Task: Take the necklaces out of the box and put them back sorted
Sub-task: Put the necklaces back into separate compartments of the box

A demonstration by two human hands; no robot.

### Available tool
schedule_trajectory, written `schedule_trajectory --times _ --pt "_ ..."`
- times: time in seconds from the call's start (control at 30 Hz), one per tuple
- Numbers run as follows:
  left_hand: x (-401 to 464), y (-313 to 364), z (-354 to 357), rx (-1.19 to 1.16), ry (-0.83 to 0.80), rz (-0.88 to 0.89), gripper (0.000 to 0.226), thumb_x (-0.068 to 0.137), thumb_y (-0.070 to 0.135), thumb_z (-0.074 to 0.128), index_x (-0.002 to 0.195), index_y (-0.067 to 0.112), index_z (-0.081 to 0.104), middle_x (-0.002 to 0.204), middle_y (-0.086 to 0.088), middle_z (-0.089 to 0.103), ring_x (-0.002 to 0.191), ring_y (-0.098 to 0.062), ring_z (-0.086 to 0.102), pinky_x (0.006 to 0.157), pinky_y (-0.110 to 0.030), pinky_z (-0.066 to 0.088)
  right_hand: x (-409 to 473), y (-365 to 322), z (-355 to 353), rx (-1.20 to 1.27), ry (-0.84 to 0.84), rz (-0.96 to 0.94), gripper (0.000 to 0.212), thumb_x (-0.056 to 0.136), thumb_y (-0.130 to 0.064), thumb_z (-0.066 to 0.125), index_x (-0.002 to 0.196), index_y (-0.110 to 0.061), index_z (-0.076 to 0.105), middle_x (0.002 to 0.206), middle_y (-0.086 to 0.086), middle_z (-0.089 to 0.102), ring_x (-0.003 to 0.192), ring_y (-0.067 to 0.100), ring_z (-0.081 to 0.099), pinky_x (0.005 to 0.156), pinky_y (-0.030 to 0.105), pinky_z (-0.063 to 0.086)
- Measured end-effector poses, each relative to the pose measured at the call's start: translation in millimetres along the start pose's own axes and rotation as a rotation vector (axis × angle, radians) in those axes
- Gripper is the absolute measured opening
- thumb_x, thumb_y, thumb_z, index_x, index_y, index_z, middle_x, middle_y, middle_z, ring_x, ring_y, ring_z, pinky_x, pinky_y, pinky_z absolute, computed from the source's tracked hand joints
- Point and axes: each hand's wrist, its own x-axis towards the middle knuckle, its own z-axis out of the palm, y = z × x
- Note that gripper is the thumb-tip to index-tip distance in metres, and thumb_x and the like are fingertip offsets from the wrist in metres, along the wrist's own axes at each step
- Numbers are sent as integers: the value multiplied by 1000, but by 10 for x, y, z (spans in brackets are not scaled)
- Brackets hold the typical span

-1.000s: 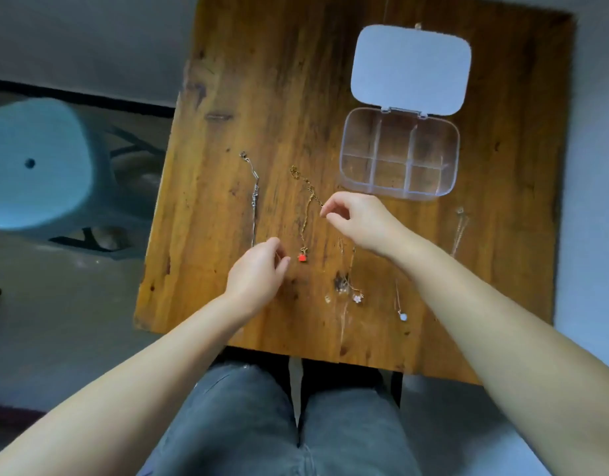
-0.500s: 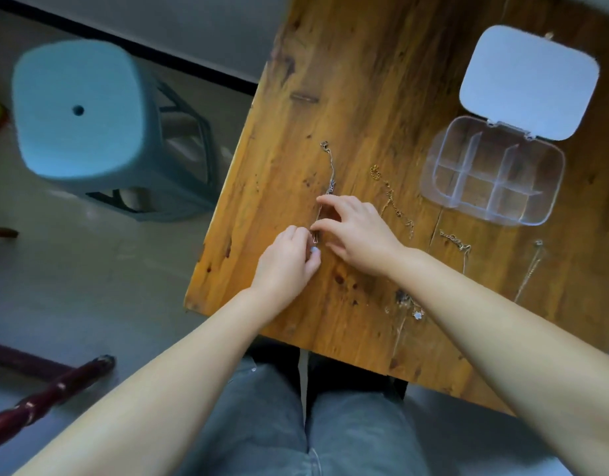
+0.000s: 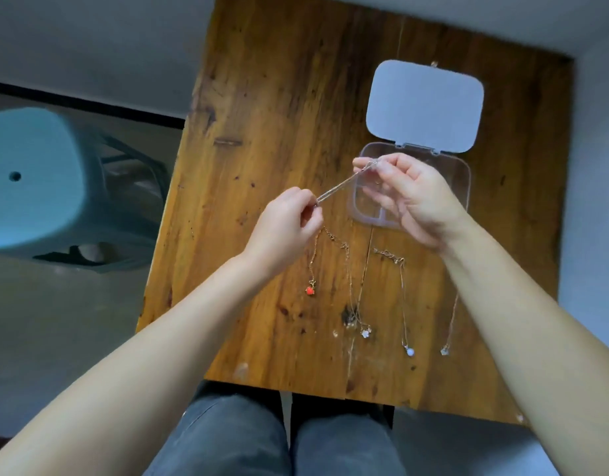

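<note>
A silver necklace [image 3: 344,184] is stretched taut in the air between my hands. My left hand [image 3: 285,225] pinches its lower end, and my right hand [image 3: 409,197] pinches its upper end over the clear compartment box [image 3: 466,180], whose lid [image 3: 425,104] lies open behind it. Several other necklaces lie in rows on the wooden table [image 3: 279,97]: a gold one with a red pendant [image 3: 310,289], one with a flower pendant [image 3: 365,332], one with a pale bead [image 3: 410,352] and one at the far right [image 3: 445,350].
A teal plastic stool [image 3: 31,180] stands on the floor left of the table. My knees in grey trousers [image 3: 279,438] sit under the table's near edge. Grey floor lies to the right of the table.
Both hands have lifted the silver necklace off the table's left part and carried it up and right, stretched between them, to the box. The camera has swung back to the right.
</note>
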Motion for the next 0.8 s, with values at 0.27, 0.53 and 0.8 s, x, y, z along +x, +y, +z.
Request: schedule_trajectory --times 0.27,0.53,0.8 --pt "798 449 511 192 55 38 19 93 22 53 95 9 67 88 -6 51 82 -19 47 63 -28 37 441 -149 -551 559 169 90 11 98 -14 45 93 -8 54 102 16 70 100 27 69 94 43 50" --pt "945 371 623 479 -25 49 27 94 22 53 115 7 61 105 -15 55 97 -30 49 68 -31 33 728 96 -467 -15 91 246 19 100 -13 40 107 -5 56 113 14 62 110 25 61 99 37 48" --pt "-127 -43 482 216 -7 -89 21 89 28 58 95 9 49 87 -8 59 79 -30 54 67 -42 45 255 310 -173 -619 61 -76 19 92 -7 44 93 -17 61 86 2 68 71 9 68 57 21 56"
